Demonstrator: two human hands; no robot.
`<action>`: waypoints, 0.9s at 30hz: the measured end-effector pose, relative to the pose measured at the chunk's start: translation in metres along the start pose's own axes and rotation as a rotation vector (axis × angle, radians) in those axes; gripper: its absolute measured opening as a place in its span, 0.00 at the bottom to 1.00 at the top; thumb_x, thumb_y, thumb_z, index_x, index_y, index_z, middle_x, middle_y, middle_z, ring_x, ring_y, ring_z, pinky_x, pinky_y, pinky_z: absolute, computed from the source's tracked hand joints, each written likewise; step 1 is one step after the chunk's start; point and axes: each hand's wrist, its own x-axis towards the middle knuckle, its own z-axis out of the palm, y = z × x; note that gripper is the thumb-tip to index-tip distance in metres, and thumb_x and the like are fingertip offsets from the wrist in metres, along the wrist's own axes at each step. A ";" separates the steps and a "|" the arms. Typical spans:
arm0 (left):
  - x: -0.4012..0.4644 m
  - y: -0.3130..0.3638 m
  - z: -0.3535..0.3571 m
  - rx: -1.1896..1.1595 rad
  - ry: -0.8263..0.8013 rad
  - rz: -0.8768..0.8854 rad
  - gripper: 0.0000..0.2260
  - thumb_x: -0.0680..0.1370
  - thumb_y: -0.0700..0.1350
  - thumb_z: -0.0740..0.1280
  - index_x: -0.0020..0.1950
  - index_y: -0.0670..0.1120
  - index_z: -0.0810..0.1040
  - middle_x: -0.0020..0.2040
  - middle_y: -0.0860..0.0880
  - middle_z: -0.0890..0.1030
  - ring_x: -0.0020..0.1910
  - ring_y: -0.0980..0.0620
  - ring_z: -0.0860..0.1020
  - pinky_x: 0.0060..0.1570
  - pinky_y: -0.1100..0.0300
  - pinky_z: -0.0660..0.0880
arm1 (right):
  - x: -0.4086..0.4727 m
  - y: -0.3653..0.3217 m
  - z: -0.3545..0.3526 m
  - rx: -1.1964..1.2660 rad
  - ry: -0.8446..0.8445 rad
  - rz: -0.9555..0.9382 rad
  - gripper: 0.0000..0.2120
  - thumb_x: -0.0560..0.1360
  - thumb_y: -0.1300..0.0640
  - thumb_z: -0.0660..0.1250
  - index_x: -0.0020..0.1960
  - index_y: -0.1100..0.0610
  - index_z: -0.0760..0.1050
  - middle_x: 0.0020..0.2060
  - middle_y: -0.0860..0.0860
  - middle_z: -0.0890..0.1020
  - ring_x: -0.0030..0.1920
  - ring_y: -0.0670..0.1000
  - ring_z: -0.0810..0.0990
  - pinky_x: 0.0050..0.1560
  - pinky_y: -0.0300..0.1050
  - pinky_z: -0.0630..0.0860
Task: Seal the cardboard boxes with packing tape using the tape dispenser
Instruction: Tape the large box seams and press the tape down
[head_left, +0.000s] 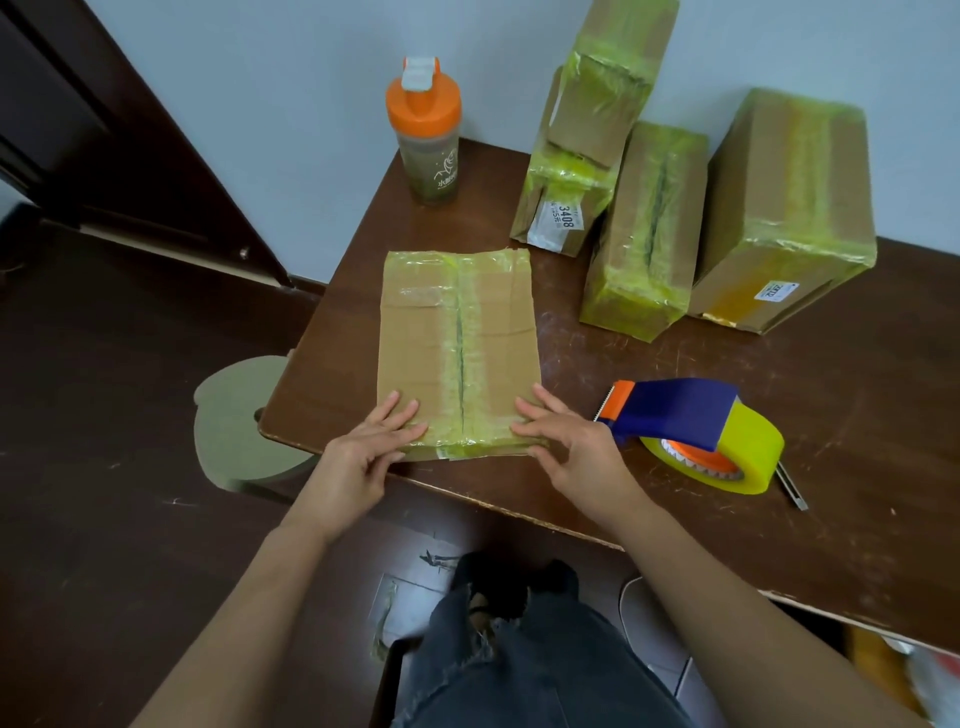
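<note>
A flat cardboard box (421, 338) lies on the brown table (857, 415) near its front left corner, with yellowish tape along its centre seam and across both ends. My left hand (371, 447) rests on the box's near left corner, fingers straight on top, thumb against the near edge. My right hand (563, 441) presses the near right corner with straight fingers. The blue and orange tape dispenser (691, 426) with its yellow roll lies on the table just right of my right hand, untouched.
Several taped cardboard boxes (649, 228) stand at the back right against the wall. An orange-lidded shaker bottle (426, 135) stands at the back left corner. A small knife (792, 486) lies beside the dispenser. A round stool (234, 421) sits left of the table.
</note>
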 end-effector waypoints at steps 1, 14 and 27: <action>0.001 0.000 0.000 -0.005 0.001 -0.004 0.26 0.72 0.22 0.65 0.64 0.46 0.78 0.68 0.50 0.73 0.74 0.55 0.62 0.66 0.72 0.63 | 0.000 0.001 0.000 0.013 -0.008 0.003 0.19 0.72 0.75 0.68 0.56 0.57 0.82 0.65 0.50 0.77 0.74 0.42 0.64 0.68 0.32 0.66; 0.005 -0.006 -0.027 0.183 -0.324 -0.060 0.46 0.67 0.19 0.61 0.70 0.64 0.63 0.73 0.65 0.58 0.74 0.69 0.49 0.74 0.60 0.50 | 0.005 0.004 -0.025 -0.145 -0.256 -0.029 0.33 0.71 0.80 0.62 0.67 0.51 0.76 0.71 0.42 0.69 0.75 0.37 0.56 0.73 0.34 0.57; 0.005 -0.003 -0.008 0.179 -0.020 -0.013 0.25 0.67 0.37 0.77 0.62 0.51 0.80 0.65 0.58 0.73 0.68 0.62 0.67 0.68 0.73 0.60 | 0.013 0.015 -0.011 -0.210 -0.079 -0.125 0.23 0.67 0.69 0.76 0.60 0.56 0.81 0.63 0.49 0.78 0.70 0.39 0.65 0.69 0.27 0.59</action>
